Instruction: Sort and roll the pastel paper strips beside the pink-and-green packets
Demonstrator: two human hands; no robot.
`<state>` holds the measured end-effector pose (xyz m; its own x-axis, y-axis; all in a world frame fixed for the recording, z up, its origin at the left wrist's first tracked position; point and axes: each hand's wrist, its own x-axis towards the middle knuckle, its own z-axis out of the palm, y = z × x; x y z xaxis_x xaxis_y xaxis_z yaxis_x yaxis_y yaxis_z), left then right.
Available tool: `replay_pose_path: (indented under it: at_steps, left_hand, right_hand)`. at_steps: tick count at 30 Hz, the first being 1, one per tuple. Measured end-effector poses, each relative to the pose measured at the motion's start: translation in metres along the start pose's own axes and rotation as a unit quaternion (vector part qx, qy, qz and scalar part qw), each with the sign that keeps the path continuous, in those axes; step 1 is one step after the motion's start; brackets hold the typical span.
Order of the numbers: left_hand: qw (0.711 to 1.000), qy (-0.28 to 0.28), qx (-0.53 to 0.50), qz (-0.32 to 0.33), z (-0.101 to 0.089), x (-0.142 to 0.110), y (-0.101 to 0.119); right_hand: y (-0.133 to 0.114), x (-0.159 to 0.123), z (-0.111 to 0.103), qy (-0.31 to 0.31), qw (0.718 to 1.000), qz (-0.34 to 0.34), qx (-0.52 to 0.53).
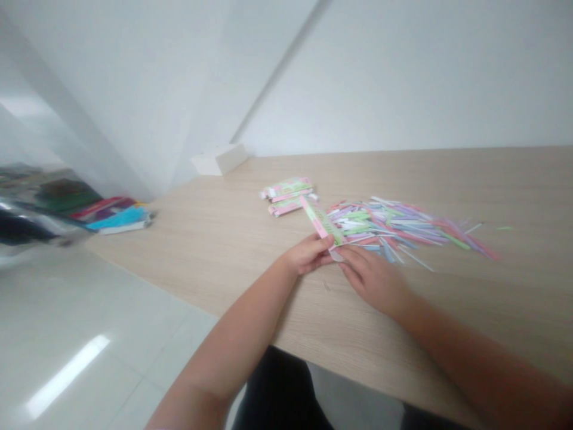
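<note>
My left hand (311, 254) grips a slim pink and green printed box (321, 222), thumb on top and fingers beneath. The box slants away from me, its near end tipped with a pale flap. At that near end is my right hand (369, 275), its fingers bunched together against the flap; whether anything small is pinched in them is hidden. Just beyond the right hand spreads a loose pile of thin coloured sticks (394, 224) in white, purple, pink, green and blue. Similar small printed boxes (289, 190) lie stacked behind the left hand.
A white box (221, 160) stands at the back left of the wooden table (201, 221), near the wall. Blue and red packets (119, 218) lie at the left edge. One green stick (505, 227) rests apart on the right. Tiled floor (102, 334) shows lower left.
</note>
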<state>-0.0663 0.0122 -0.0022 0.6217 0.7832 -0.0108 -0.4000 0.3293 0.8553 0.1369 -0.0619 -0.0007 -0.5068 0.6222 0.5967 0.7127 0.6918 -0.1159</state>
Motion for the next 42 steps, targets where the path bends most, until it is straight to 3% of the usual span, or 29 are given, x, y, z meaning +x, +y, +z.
replay_pose_path:
  at_steps: [9, 18, 23, 31, 42]
  left_hand:
    - [1.000, 0.007, -0.001, -0.022, 0.0030, -0.0018, 0.0008]
    - [0.999, 0.011, 0.014, -0.039, 0.0037, -0.0029, 0.0010]
    - [0.999, 0.010, 0.015, -0.044, 0.0062, -0.0028, -0.0008]
    - [1.000, -0.009, 0.003, -0.017, 0.0085, -0.0031, -0.0011]
    - [0.999, 0.028, 0.000, -0.037, 0.0055, -0.0015, -0.0017]
  right_hand:
    - [-0.0002, 0.0021, -0.0001, -0.005, 0.999, 0.033, 0.009]
    - [-0.0012, 0.0040, -0.0041, 0.057, 0.992, 0.098, 0.057]
    - [-0.0048, 0.0058, -0.0047, 0.062, 0.991, 0.110, 0.048]
    - [-0.0033, 0.0049, -0.0021, 0.055, 0.991, 0.093, 0.082]
    - [-0.0002, 0.0035, -0.0028, 0.048, 0.993, 0.062, 0.084]
